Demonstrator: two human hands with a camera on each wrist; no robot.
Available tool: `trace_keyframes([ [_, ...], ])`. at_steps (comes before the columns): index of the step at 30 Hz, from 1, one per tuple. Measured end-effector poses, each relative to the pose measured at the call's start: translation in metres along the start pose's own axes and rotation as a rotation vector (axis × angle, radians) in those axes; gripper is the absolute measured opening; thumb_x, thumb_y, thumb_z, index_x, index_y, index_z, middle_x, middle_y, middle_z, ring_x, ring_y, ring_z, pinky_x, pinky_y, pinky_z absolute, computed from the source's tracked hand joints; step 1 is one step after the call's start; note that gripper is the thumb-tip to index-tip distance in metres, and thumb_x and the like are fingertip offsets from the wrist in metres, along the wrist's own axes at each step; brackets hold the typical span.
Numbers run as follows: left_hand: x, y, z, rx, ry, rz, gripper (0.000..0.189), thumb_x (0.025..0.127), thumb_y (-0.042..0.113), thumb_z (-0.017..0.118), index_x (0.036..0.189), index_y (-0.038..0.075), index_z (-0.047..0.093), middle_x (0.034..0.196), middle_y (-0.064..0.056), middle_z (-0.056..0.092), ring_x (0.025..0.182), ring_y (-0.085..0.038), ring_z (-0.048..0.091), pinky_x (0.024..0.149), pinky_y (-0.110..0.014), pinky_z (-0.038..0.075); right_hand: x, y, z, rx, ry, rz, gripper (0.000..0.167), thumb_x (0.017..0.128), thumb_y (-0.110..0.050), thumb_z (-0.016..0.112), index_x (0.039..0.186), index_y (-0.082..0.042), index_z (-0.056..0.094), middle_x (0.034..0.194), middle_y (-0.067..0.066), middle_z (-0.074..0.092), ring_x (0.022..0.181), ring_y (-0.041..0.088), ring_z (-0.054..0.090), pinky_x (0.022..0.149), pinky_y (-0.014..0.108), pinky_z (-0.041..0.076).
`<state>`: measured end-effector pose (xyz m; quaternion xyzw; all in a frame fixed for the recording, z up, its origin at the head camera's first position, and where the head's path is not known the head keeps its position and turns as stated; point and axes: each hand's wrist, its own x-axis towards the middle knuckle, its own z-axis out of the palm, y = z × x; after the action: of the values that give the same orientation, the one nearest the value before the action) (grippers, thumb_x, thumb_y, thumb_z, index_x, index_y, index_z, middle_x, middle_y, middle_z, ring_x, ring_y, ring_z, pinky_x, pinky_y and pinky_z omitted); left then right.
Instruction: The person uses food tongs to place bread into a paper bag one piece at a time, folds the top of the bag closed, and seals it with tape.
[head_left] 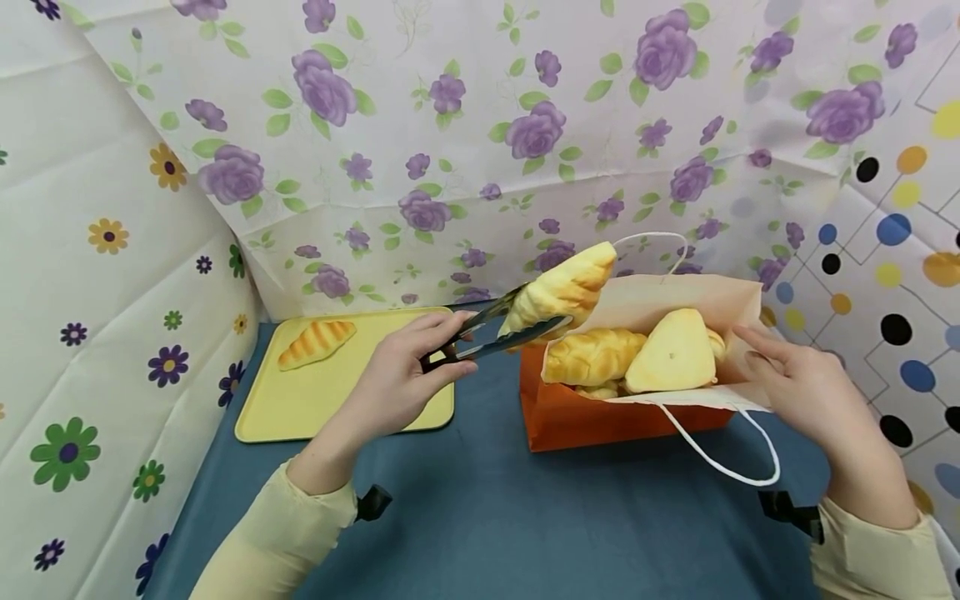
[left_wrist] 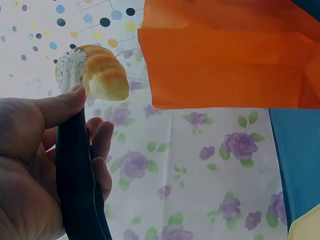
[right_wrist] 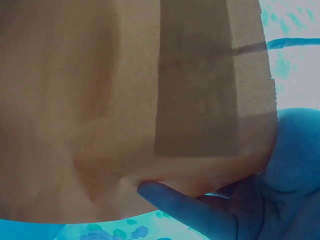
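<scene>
My left hand (head_left: 397, 367) holds dark-handled tongs (head_left: 517, 338), also seen in the left wrist view. Between the tongs' tips is a golden croissant-like bread (head_left: 573, 287), tilted above the left end of an orange paper bag (head_left: 622, 425). In the bag's open mouth lie a braided-looking bread (head_left: 592, 354) and a pale yellow wedge-shaped piece (head_left: 671, 358), with more pieces partly hidden under and behind them. My right hand (head_left: 813, 392) pinches the bag's right rim. In the right wrist view a digit (right_wrist: 175, 202) presses the brown paper, with other fingers behind it.
A yellow tray (head_left: 345, 408) on the left of the blue-covered table bears one striped bread (head_left: 317, 343). White cord handles rise behind the bag and hang over its front (head_left: 712, 458). Patterned cloths (head_left: 450, 208) enclose the table at the back and both sides.
</scene>
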<state>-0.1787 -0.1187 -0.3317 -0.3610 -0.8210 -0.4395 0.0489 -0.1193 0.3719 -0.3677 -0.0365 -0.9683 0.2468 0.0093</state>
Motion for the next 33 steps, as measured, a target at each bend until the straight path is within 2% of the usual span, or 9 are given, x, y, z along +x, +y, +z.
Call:
trace_keyframes([
  [7, 0.003, 0.002, 0.004, 0.008, -0.014, -0.008, 0.056, 0.101, 0.014, 0.078, 0.154, 0.016, 0.061, 0.13, 0.001, 0.069, 0.095, -0.011, 0.068, 0.066, -0.033, 0.051, 0.0, 0.0, 0.001, 0.002, 0.006, -0.01, 0.058, 0.115, -0.042, 0.045, 0.166, -0.014, 0.04, 0.155, 0.04, 0.042, 0.131, 0.069, 0.044, 0.091, 0.081, 0.043],
  [17, 0.008, 0.007, 0.008, 0.005, -0.019, 0.017, 0.058, 0.1, 0.015, 0.078, 0.155, 0.016, 0.06, 0.135, 0.001, 0.068, 0.094, -0.01, 0.066, 0.066, -0.032, 0.051, -0.001, -0.001, 0.0, 0.005, 0.004, -0.005, 0.059, 0.115, -0.042, 0.046, 0.166, -0.013, 0.04, 0.155, 0.04, 0.041, 0.13, 0.069, 0.045, 0.09, 0.081, 0.044],
  [28, 0.018, 0.013, 0.017, -0.024, -0.067, 0.001, 0.06, 0.1, 0.018, 0.079, 0.156, 0.015, 0.058, 0.135, 0.001, 0.066, 0.095, -0.011, 0.066, 0.078, -0.037, 0.057, -0.001, -0.001, 0.001, 0.0, -0.007, 0.006, 0.06, 0.115, -0.043, 0.044, 0.167, -0.013, 0.038, 0.155, 0.041, 0.04, 0.131, 0.069, 0.043, 0.092, 0.082, 0.042],
  [33, 0.022, 0.015, 0.021, -0.008, -0.085, -0.009, 0.059, 0.101, 0.02, 0.079, 0.156, 0.013, 0.057, 0.134, 0.001, 0.066, 0.093, -0.01, 0.063, 0.073, -0.033, 0.053, -0.001, -0.001, 0.001, 0.0, 0.003, -0.003, 0.059, 0.115, -0.042, 0.045, 0.166, -0.012, 0.039, 0.156, 0.04, 0.04, 0.131, 0.069, 0.043, 0.091, 0.081, 0.043],
])
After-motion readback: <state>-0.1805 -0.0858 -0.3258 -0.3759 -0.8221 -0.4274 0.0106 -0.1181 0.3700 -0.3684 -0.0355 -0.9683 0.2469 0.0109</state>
